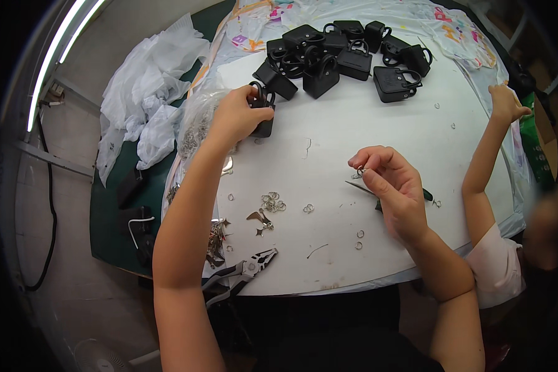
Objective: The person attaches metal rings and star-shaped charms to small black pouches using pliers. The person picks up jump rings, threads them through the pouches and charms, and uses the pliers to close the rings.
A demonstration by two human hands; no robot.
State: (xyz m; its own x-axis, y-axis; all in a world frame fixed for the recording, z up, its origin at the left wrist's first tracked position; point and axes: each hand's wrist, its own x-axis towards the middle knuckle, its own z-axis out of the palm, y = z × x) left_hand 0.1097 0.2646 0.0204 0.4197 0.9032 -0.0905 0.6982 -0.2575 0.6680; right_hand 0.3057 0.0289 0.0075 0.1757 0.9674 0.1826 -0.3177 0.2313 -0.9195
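My left hand [237, 116] is closed on a small black handbag [265, 127] at the left of the white board, its fingers by the handle. Nearer the middle, my right hand [398, 193] pinches a small metal ring [361, 171] between thumb and fingertips. Under that hand lies a pointed metal tool [361, 186] with a dark green handle; the hand hides its middle. Several small black handbags [321, 75] are heaped at the far side. Loose metal rings [273, 201] and star-shaped metal charms [260, 223] lie between my arms.
Grey-handled pliers [249, 268] rest at the near edge. A clear plastic bag of metal pieces [198, 124] stands beside my left forearm. White plastic bags [149, 80] lie on the dark green table [115, 211]. At right, another person's hand [507, 104] reaches over the table edge.
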